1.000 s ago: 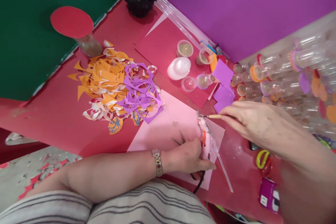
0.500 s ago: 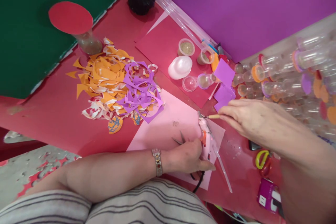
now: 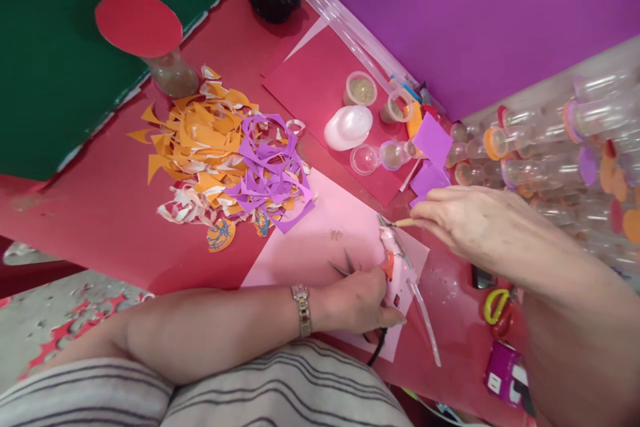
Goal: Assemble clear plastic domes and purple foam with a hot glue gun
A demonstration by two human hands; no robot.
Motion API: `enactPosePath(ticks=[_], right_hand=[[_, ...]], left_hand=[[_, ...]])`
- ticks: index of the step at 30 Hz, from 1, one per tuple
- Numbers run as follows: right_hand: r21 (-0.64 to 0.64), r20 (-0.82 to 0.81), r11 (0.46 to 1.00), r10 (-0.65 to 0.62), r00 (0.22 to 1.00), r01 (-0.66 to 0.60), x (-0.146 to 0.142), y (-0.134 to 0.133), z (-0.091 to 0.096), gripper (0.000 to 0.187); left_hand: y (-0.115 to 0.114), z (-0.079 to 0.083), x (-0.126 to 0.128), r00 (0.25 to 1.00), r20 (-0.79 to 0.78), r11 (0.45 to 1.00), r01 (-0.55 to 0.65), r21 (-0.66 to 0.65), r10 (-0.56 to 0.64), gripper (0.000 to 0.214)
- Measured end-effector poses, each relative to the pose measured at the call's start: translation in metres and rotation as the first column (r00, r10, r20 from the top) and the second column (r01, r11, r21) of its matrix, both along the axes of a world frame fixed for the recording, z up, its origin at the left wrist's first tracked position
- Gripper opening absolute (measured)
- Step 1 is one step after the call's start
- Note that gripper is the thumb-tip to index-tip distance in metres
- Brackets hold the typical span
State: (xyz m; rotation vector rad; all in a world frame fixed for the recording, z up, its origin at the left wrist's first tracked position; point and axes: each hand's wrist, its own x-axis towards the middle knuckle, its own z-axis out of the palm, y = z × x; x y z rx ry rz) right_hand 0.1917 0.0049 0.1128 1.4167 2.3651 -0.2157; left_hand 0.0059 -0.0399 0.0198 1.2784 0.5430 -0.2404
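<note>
My left hand (image 3: 363, 300) is closed around a pink glue gun (image 3: 399, 270) with an orange trigger, lying over a pink sheet (image 3: 330, 233). A clear glue stick (image 3: 426, 327) slants beside the gun's body, toward me. In a pinch, my right hand (image 3: 460, 217) holds a thin wooden stick (image 3: 404, 222). The stick's tip meets the gun's nozzle end; what is on the tip is too small to make out. Scissor blades (image 3: 344, 265) stick out past my left knuckles, their handles partly hidden beneath that hand.
Orange (image 3: 205, 130) and purple paper scraps (image 3: 273, 167) are heaped at left. Small cups (image 3: 361, 90) and a white oval dome (image 3: 349, 127) stand beyond. Purple squares (image 3: 433, 140) and many clear bottle shapes (image 3: 540, 167) crowd the right. Yellow-handled scissors (image 3: 495, 307) lie near my right forearm.
The view has shifted slightly. My right hand has drawn a little left and up with the stick, whose tip stays at the nozzle. My left hand keeps its hold.
</note>
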Motion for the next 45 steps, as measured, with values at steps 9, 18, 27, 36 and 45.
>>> enactPosePath(ticks=[9, 18, 27, 36, 45], right_hand=[[0.033, 0.086, 0.99, -0.136, 0.987, 0.134, 0.013, -0.01, -0.004, 0.042], [0.061, 0.033, 0.994, -0.088, 0.996, 0.086, 0.013, -0.01, 0.003, 0.047], [-0.012, 0.031, 0.999, -0.04, 0.999, 0.041, 0.016, -0.005, -0.006, 0.042], [-0.041, 0.108, 0.997, 0.067, 0.992, -0.063, 0.01, 0.002, -0.003, 0.036], [-0.049, 0.175, 0.999, 0.013, 0.984, -0.005, -0.011, -0.002, -0.003, 0.037]], left_hand=[[-0.001, -0.004, 0.0, 1.0, 0.008, 0.999, 0.016, 0.044, -0.016, 0.022], [0.001, -0.001, -0.001, 0.998, 0.001, 0.991, 0.058, 0.122, -0.058, 0.035], [0.001, -0.001, 0.0, 0.997, -0.006, 0.988, 0.073, 0.138, -0.073, 0.034], [-0.001, 0.0, 0.0, 0.996, -0.003, 0.983, 0.086, 0.16, -0.087, 0.031], [0.002, 0.003, -0.001, 0.995, -0.001, 0.981, 0.096, 0.169, -0.097, 0.035]])
